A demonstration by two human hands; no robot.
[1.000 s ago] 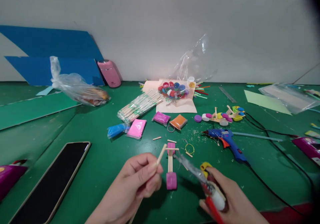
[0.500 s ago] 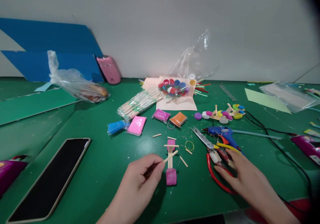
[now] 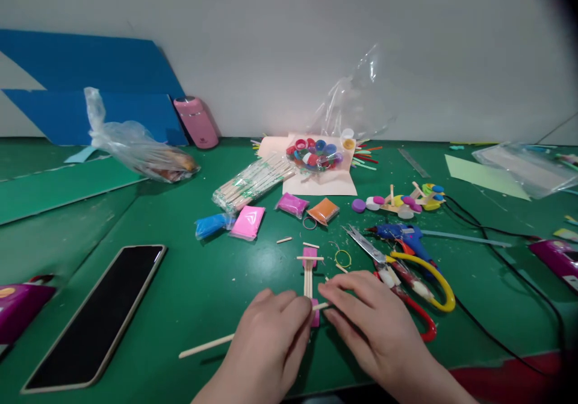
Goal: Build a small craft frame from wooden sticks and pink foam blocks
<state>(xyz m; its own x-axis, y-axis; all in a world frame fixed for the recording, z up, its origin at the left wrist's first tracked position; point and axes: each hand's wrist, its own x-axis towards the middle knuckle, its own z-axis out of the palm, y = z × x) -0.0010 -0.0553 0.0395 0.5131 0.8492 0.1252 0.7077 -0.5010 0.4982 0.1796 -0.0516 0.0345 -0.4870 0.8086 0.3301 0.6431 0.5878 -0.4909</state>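
My left hand (image 3: pixel 273 338) is closed around a thin wooden stick (image 3: pixel 206 345), which slants out on both sides of the fist. At its right end, the fingers of my right hand (image 3: pixel 368 320) pinch the same stick. Below and behind the hands lies a small stick frame (image 3: pixel 308 280) with a pink block (image 3: pixel 309 253) at its far end; its near pink block (image 3: pixel 315 316) is partly hidden. Scissors (image 3: pixel 370 248) with red and yellow handles lie right of my right hand, apart from it. Short cut stick pieces (image 3: pixel 284 240) are scattered around the frame.
Behind the scissors are a blue glue gun (image 3: pixel 401 235) and a bottle-cap model (image 3: pixel 401 204). Clay packets (image 3: pixel 247 222), bagged sticks (image 3: pixel 253 184) and bagged caps (image 3: pixel 316 154) sit farther back. A phone (image 3: pixel 97 316) lies at left, a pink bottle (image 3: pixel 196 122) behind.
My right hand has let go of the scissors and moved left to the stick. My left hand has come nearer, now wrapped around the stick, with a long end sticking out at left.
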